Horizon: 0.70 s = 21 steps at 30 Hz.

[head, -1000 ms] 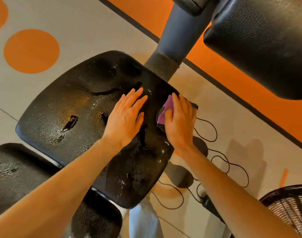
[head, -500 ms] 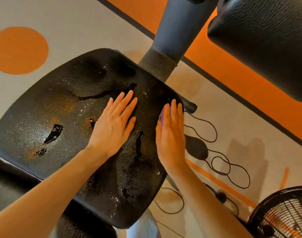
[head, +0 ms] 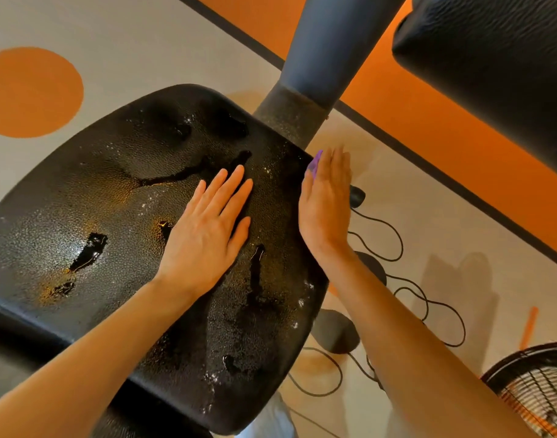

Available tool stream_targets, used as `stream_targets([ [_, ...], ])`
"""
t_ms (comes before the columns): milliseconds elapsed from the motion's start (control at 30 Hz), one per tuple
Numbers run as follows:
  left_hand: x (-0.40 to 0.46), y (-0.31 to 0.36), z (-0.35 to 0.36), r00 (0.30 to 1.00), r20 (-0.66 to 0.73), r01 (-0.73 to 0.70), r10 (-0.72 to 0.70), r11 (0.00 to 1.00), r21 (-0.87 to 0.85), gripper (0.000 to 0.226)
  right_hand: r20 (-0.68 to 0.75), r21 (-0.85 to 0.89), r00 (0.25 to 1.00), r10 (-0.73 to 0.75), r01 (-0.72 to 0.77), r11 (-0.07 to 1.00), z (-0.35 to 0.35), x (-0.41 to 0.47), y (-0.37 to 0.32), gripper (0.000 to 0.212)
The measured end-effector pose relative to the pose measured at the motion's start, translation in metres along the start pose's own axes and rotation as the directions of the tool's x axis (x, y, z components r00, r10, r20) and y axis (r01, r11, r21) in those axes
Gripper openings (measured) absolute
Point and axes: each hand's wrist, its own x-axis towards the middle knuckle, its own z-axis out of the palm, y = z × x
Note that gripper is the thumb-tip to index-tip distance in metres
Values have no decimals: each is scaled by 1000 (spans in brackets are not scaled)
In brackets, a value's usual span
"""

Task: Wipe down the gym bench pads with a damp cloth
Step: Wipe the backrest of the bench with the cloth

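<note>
A black textured seat pad (head: 119, 197) fills the middle of the view, with cracks and wet specks on its surface. My left hand (head: 207, 235) lies flat on the pad, fingers spread, holding nothing. My right hand (head: 326, 203) presses against the pad's right side edge, fingers straight. A purple cloth (head: 315, 161) shows only as a small strip by its fingertips; the rest is hidden under the palm. A second black pad (head: 492, 64) hangs at the top right.
A grey post (head: 327, 49) rises behind the seat. Black cables (head: 397, 248) loop over the grey and orange floor at the right. A black fan grille (head: 536, 390) sits at the bottom right. Another dark pad (head: 5, 343) shows at the lower left.
My right hand with the cloth slid from the pad's top surface to its right side edge. The view shifted slightly. My left hand stayed flat on the pad.
</note>
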Motion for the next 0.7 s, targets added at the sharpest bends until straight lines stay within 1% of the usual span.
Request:
stream_targets([
  [33,1,0,0,1000,-2,-4,4,1000,-3,57,-15,-6,999,51,-51,999,1,10,-3,52],
  [67,1,0,1,1000,-2,-7,7,1000,-9,57,-28,-25,998,62,-63,998,4,1,-7,53],
  [100,1,0,0,1000,-1,-5,5,1000,-14,57,-32,-42,999,17,-18,999,5,-19,-11,53],
  [167,0,0,-1,1000,-2,4,-4,1000,-14,58,48,-58,990,-134,136,989,0,-78,-15,53],
  [200,0,1,-1,1000,-6,9,-9,1000,-13,58,91,-61,978,-190,196,979,-3,-93,-10,53],
  [233,0,1,-1,1000,-9,9,-10,1000,-14,58,98,-44,968,-231,236,971,-3,-86,-5,53],
  [267,0,1,-1,1000,-11,5,-5,1000,-19,58,82,-30,971,-225,228,973,-1,-66,-1,52],
  [367,-1,0,1,1000,-14,-1,1,1000,-25,58,21,-23,1000,-4,5,1000,1,14,-8,52],
  [400,0,0,1,1000,-16,-4,4,1000,-28,58,6,-31,999,33,-33,999,4,18,-13,53],
  [433,0,0,1,1000,-17,-7,7,1000,-30,58,-19,-37,999,36,-37,999,7,5,-18,53],
  [467,0,0,1,1000,-15,-7,7,1000,-30,58,-22,-42,1000,-20,19,999,7,-20,-22,54],
  [533,0,0,0,1000,-14,5,-5,1000,-24,58,53,-22,982,-184,185,983,3,-75,-22,54],
  [567,0,1,-1,1000,-13,9,-9,1000,-21,57,88,-31,964,-250,254,967,2,-81,-16,54],
  [600,0,1,-2,1000,-9,6,-6,1000,-22,57,94,-27,954,-286,289,957,1,-68,-9,53],
  [633,0,2,-2,1000,-3,0,0,1000,-30,56,82,-28,964,-252,255,967,2,-45,-8,52],
  [700,0,1,-5,1000,14,1,0,998,-57,56,18,-19,997,-78,79,997,2,8,-15,50],
])
